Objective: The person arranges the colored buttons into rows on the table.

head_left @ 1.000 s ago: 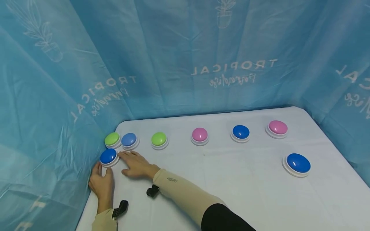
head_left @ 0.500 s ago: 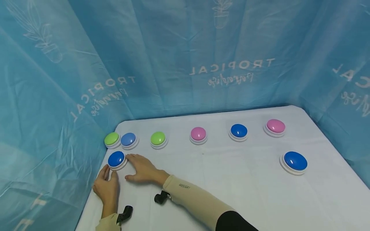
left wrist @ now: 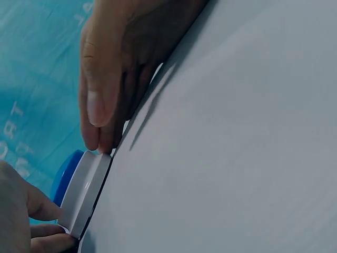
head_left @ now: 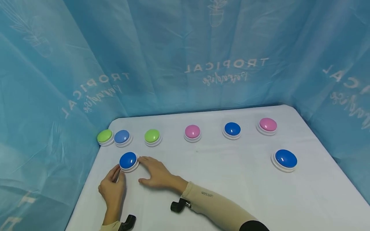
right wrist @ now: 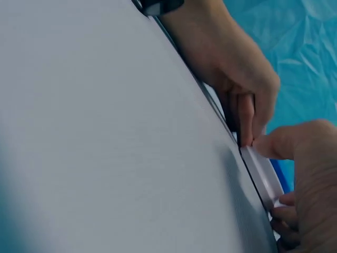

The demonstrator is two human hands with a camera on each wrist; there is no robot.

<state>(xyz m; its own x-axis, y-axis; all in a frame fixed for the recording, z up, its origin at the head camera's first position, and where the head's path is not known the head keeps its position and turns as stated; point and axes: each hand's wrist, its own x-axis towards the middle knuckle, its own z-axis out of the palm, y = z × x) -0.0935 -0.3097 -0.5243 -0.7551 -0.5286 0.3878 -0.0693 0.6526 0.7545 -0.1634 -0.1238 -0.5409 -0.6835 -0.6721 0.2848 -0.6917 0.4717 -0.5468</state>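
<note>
In the head view, a dark blue push button with a white round base sits on the white table at left, between my two hands. My left hand reaches from the front left, its fingertips right at the button's near left rim. From the right, the fingers of my right hand touch the base's right side, while its thumb stretches out lower down. The left wrist view shows the button's white base flat on the table with fingertips at both ends. In the right wrist view, my right hand largely covers the blue dome.
Behind stand a green button, a lighter blue button and another green button. Farther right are pink buttons and dark blue buttons. A blue curtain borders the table.
The dark blue button has slid right and slightly nearer, away from the green and lighter blue buttons, with both hands moving along at its sides. The head view has shifted slightly.
</note>
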